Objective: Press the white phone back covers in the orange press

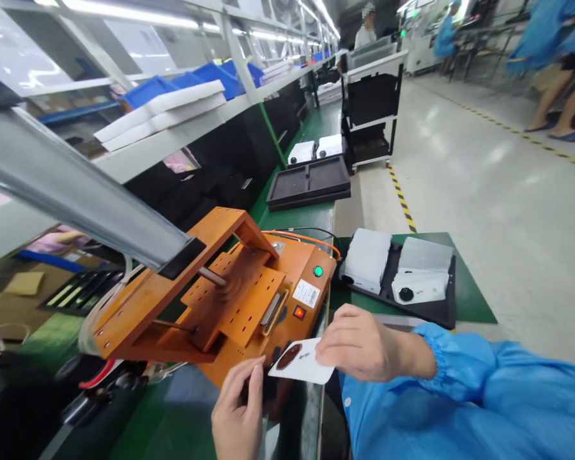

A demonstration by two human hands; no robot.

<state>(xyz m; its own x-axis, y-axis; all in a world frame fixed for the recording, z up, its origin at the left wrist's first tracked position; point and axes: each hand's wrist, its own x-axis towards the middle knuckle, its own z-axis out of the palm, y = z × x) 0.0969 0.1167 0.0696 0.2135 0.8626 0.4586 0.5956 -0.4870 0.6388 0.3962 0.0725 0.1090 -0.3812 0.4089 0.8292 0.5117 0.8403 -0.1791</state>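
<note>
From where I stand, the pale floor [460,166] runs off to the right, marked with yellow-and-black tape, and beside it stretches a long green desk [148,415]. A black-panelled trolley [374,99] stands farther down by the desk. Nearest the person sits an orange press [249,294], its frame rising over a flat, hole-dotted plate. To the right of the press lies a black tray [389,278] carrying two groups of white cases [368,255], some showing a round black lens.

The person, in blue sleeves, has both hands just in front of the press. The right hand [359,342] is closed on the right end of a thin white panel [304,361], holding it tilted in the air between the hands, its dark round spot toward the left. The left hand [239,399] has thumb and forefinger brought close together just beside the panel's left corner; I cannot tell whether they grip anything.

Smallest of all, a green button [318,271] and a lit red switch [299,312] show on the press.
</note>
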